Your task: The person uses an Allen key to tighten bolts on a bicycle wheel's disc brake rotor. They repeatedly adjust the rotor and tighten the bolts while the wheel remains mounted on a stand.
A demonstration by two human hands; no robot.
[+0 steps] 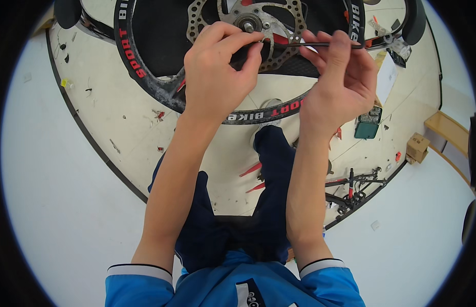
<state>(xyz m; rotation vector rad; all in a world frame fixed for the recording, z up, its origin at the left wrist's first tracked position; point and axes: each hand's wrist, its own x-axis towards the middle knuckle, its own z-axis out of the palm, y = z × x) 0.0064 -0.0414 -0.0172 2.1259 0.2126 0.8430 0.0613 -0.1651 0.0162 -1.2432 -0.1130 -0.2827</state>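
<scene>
Both hands work at the hub of a bicycle wheel [145,71] that lies flat on a pale mat on the floor. The left hand [217,71] has its fingers pinched on one end of a thin dark rod [320,45], just beside the axle [246,23] at the middle of the perforated brake disc [294,20]. The right hand [337,84] grips the same rod farther along, fingers curled over it, so the rod runs level between the two hands above the disc. The step in hand looks like lining the rod up with the hub. The next move likely calls for a steady aim at the axle hole, with both grips kept firm. A green box [367,126] and a black metal frame part [358,190] lie on the mat well apart from the wheel.
</scene>
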